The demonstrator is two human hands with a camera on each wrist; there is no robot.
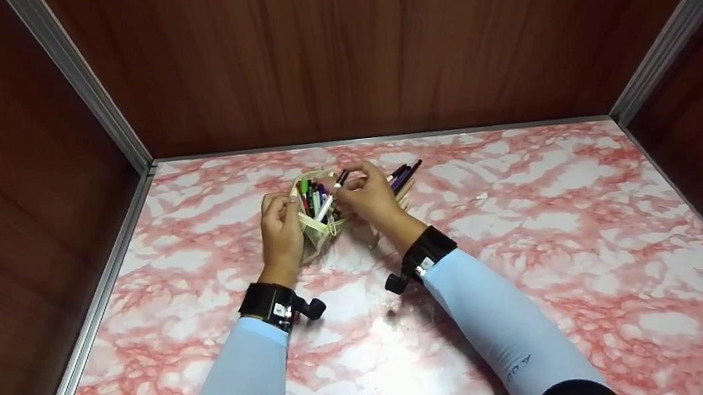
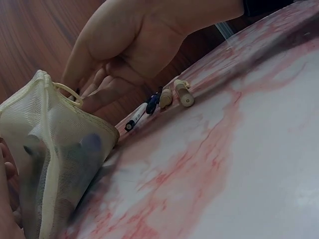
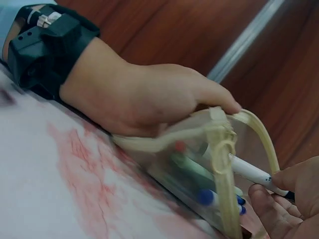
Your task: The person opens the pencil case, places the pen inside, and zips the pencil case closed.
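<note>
A cream mesh pouch (image 1: 315, 239) with a zip edge stands open at the back of the table. My left hand (image 1: 280, 230) grips its left side, the thumb at the rim in the right wrist view. Several pens and markers, one with a green cap (image 1: 304, 186), are inside the pouch. Between thumb and fingers my right hand (image 1: 370, 193) pinches a white marker (image 3: 251, 170) by its dark end. The marker slants down, its lower part within the pouch mouth. A zip-pull loop (image 2: 69, 92) hangs at the pouch's corner.
Right of the pouch lie several dark pens (image 1: 404, 177) and two beige, round-ended sticks (image 2: 184, 93), partly behind my right hand. Brown wood-grain panels (image 1: 334, 52) enclose the red-and-white marbled table (image 1: 528, 216) at the back and both sides.
</note>
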